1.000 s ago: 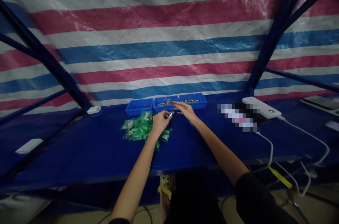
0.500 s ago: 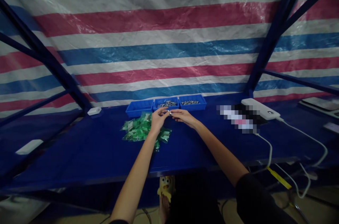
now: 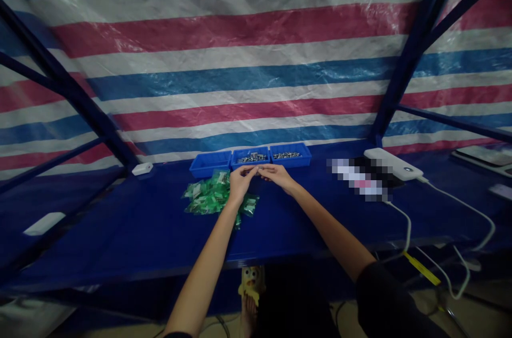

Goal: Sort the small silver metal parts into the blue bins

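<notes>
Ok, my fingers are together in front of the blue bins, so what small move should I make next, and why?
I'd probably ease the right hand back slightly while the left hand holds on. The fingers of both hands meet at what looks like a small metal piece and nearly hide it, so its position can't be checked.

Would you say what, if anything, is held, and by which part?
Left hand and right hand pinch a small silvery metallic piece; the pinched part is hidden.

Small silvery part (image 3: pixel 260 169), mostly hidden, pinched between left grip (image 3: pixel 239 181) and right grip (image 3: pixel 279 176)
</notes>
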Available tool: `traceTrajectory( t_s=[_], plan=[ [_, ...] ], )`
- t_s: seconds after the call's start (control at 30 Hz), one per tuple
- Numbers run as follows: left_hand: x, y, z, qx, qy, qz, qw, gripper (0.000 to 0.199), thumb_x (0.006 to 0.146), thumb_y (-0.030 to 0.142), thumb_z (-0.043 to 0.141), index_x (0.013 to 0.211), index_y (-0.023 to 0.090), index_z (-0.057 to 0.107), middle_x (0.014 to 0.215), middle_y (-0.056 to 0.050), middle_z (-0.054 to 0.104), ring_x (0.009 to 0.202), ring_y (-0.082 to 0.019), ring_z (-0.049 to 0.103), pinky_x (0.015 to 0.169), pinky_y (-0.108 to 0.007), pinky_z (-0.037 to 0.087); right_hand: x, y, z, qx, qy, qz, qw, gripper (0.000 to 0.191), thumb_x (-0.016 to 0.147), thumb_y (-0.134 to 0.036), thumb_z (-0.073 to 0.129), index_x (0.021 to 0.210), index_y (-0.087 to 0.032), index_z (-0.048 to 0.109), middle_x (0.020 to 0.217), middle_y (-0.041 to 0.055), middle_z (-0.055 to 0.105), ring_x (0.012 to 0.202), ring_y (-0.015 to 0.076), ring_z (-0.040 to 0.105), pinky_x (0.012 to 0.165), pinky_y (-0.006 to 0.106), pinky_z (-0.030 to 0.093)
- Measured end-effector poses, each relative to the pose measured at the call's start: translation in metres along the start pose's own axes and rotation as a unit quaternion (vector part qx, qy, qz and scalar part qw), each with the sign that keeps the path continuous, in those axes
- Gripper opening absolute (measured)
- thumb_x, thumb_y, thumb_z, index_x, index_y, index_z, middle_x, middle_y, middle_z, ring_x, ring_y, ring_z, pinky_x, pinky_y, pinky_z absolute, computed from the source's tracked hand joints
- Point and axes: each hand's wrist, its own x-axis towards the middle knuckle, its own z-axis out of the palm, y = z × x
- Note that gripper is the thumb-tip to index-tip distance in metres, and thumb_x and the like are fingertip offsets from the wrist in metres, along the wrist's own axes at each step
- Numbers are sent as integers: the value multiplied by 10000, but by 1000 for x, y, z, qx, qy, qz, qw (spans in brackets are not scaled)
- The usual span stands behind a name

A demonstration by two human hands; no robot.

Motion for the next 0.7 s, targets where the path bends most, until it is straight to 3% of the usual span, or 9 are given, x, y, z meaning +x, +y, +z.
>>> traceTrajectory(
  t_s=[0.1, 0.2, 0.33, 0.47, 0.57, 0.63, 0.7],
  plan=[
    [1, -3, 0, 51, -20, 22, 998, 284, 706, 406, 602, 797, 153, 692, 790, -58, 696, 751, -184, 621, 741, -304, 470, 1, -1, 0, 4, 13, -4, 1000, 394, 676, -392, 668, 1007, -177, 670, 729, 29, 675, 646, 117, 594, 621, 238, 474],
    [-1, -3, 1, 170, -47, 63, 982, 237, 749, 351, 576, 849, 166, 686, 836, -66, 690, 772, -192, 599, 767, -324, 445, 3, -3, 0, 8, 47, 8, 999, 342, 664, -388, 671, 928, -171, 688, 688, 27, 664, 593, 112, 579, 590, 240, 474],
    [-8, -1, 3, 363, -119, 102, 918, 263, 740, 278, 607, 984, 190, 650, 1043, -80, 640, 976, -257, 517, 838, -391, 377, 8, -2, -5, 4, 116, 23, 993, 269, 676, -388, 647, 794, -148, 681, 643, 29, 650, 554, 110, 568, 571, 246, 475],
    [-11, 0, 3, 440, -173, 112, 874, 271, 786, 270, 554, 1043, 214, 619, 1112, -72, 596, 1017, -263, 479, 843, -404, 351, 11, 4, -12, -80, 152, 15, 985, 183, 671, -315, 635, 747, -155, 681, 601, 15, 633, 542, 116, 560, 565, 250, 473],
    [-10, 2, 1, 469, -166, 114, 860, 261, 800, 272, 530, 1038, 212, 621, 1060, -77, 596, 996, -263, 479, 823, -393, 354, 11, 5, -15, -130, 152, 21, 979, 154, 658, -257, 623, 753, -157, 692, 600, 16, 637, 565, 128, 569, 577, 255, 472],
    [-10, 3, 0, 483, -156, 112, 854, 274, 800, 274, 527, 1050, 202, 616, 1052, -87, 588, 997, -269, 476, 813, -388, 358, 10, 1, -14, -87, 127, 25, 988, 212, 682, -261, 601, 849, -166, 691, 703, 33, 678, 638, 139, 604, 616, 258, 482],
    [-10, 3, -1, 495, -152, 106, 849, 296, 798, 273, 530, 1072, 191, 605, 1069, -96, 579, 1008, -278, 471, 813, -392, 358, 9, -5, -13, -1, 79, 6, 997, 335, 714, -276, 588, 1040, -215, 639, 926, 42, 693, 785, 147, 632, 680, 258, 490]
  ],
)
